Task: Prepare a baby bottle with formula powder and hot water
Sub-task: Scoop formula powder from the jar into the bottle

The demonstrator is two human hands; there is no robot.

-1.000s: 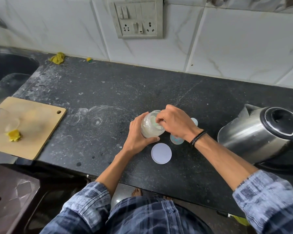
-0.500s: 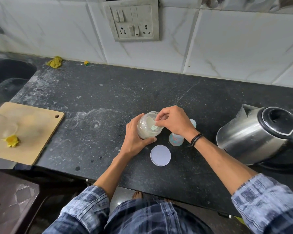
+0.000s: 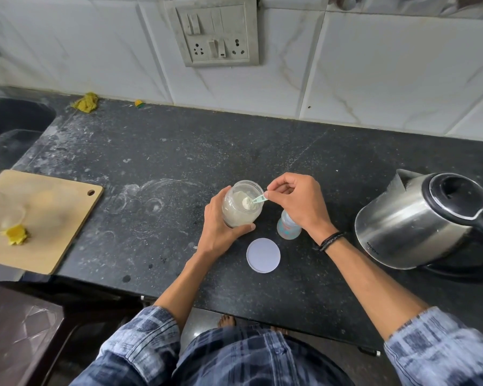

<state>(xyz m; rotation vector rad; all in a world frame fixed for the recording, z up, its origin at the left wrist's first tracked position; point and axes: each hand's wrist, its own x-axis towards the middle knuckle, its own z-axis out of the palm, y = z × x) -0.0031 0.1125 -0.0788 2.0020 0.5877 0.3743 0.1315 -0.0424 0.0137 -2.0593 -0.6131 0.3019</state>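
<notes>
My left hand point(image 3: 218, 232) grips a clear jar of white formula powder point(image 3: 239, 210), tilted toward me on the black counter. My right hand point(image 3: 299, 204) pinches the handle of a small pale green scoop point(image 3: 255, 201); its bowl, heaped with powder, sits at the jar's mouth. The clear baby bottle point(image 3: 287, 228) stands just right of the jar, partly hidden under my right wrist. The jar's white lid point(image 3: 263, 255) lies flat on the counter in front of both.
A steel electric kettle point(image 3: 418, 221) with a black lid sits on its base at the right. A wooden cutting board point(image 3: 56, 218) with a yellow scrap lies at the left, a sink beyond it. A dark stool point(image 3: 17, 330) stands below left.
My right hand has lifted out of the jar's mouth and drawn right, bringing up the scoop filled with powder. The left hand keeps its hold on the jar.
</notes>
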